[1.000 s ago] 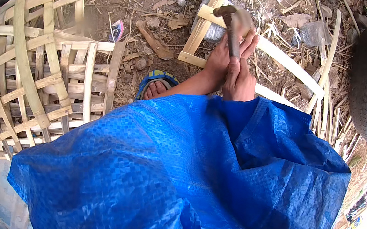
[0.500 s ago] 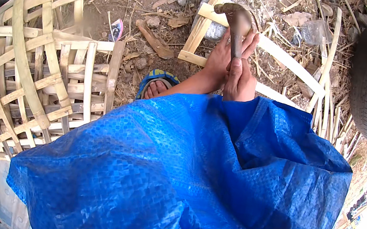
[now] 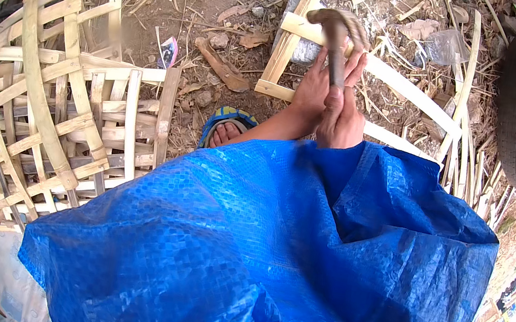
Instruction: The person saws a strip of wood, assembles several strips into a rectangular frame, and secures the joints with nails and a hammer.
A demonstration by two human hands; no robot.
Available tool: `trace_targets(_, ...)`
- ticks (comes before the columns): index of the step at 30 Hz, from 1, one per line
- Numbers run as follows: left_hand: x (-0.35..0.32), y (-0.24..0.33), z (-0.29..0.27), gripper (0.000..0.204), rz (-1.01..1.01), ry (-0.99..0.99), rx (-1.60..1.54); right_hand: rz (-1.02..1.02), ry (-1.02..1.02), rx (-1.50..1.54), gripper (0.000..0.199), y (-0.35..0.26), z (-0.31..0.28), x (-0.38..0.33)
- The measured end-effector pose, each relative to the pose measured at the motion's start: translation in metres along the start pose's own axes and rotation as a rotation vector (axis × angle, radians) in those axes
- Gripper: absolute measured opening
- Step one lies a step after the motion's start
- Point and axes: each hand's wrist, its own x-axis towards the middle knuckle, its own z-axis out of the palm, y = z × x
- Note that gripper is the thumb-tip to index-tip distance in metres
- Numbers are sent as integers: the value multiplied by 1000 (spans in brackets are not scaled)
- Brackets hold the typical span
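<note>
My right hand (image 3: 342, 124) is wrapped round the handle of a claw hammer (image 3: 336, 61), thumb along the shaft. Its metal head, smeared by motion, is over a pale bamboo strip (image 3: 408, 91). Left of the handle, my left hand (image 3: 312, 91) reaches to the same strip, with its fingers at the strip's edge. The hammer partly hides those fingers, and any small thing between them cannot be made out. The strip crosses an upright wooden slat (image 3: 290, 42), and a short slat (image 3: 274, 89) joins the upright's lower end.
A blue woven plastic sheet (image 3: 209, 242) covers my lap. On the left stands a bamboo lattice (image 3: 40, 102); on the right, a black tyre (image 3: 512, 109). My sandalled foot (image 3: 225, 131) shows beside my left forearm. Wood scraps (image 3: 223, 65) and dry straw litter the ground.
The hammer stays above the strip, its head turned slightly and still blurred. Both hands keep their places by the slats. The whole view has shifted a little, moving things right and down.
</note>
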Motion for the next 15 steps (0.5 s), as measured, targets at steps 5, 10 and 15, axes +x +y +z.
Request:
trace_targets(5, 6, 0, -15, 65, 8, -128, -194, 233, -49, 168, 40, 3, -12, -9)
trace_targets(10, 5, 2, -10, 74, 8, 1, -226, 108, -71, -80, 44, 16, -8, -1)
trace_targets(15, 3, -5, -2, 70, 4, 44, -187, 90, -157, -175, 43, 9, -3, 0)
